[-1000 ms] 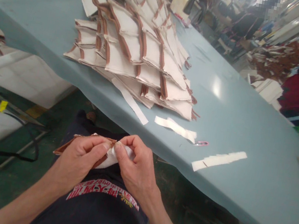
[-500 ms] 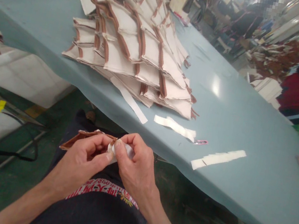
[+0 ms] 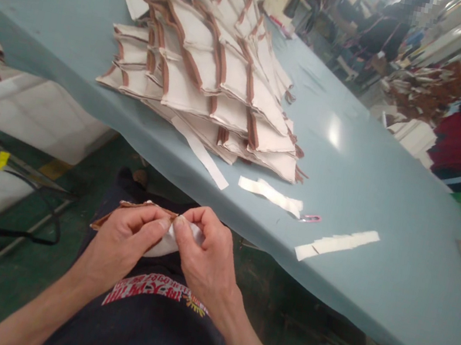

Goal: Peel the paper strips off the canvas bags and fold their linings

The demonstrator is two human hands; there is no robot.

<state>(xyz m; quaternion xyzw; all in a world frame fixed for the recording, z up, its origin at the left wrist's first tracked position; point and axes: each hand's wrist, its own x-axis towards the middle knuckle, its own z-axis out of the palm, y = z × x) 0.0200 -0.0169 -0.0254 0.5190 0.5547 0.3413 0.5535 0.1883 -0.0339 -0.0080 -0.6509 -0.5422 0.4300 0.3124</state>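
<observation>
The left hand (image 3: 123, 240) had its thumb and fingers closed in a pinch on the brown-edged fabric piece (image 3: 105, 218), and the right hand (image 3: 209, 258) pinched the same edge, its thumb tip almost meeting the left one. The piece sat between the two hands, in front of the person's dark apron (image 3: 140, 329): its brown edging ran out past the far side of the left hand, and a white cloth part (image 3: 161, 246) hung below the fingertips. Whether that white part was sewn to the edging or only tucked against it could not be told.

The step in hand looked like fine fingertip work on one small spot of the edge. Carrying it on seemed to call for the left pinch to steady the cloth while the right thumb worked there, without letting the layers slip apart.

Beyond both hands stood the blue-green table (image 3: 366, 184), bearing a large pile of brown-trimmed cream fabric pieces (image 3: 233, 81). A long white strip (image 3: 202, 155) lay just beyond the hands. Farther to the right of the right hand were a crumpled cream strip (image 3: 271, 194), a small pink-handled tool (image 3: 310, 217) touching or nearly touching it, and a row of overlapping cream strips (image 3: 336, 246).
</observation>
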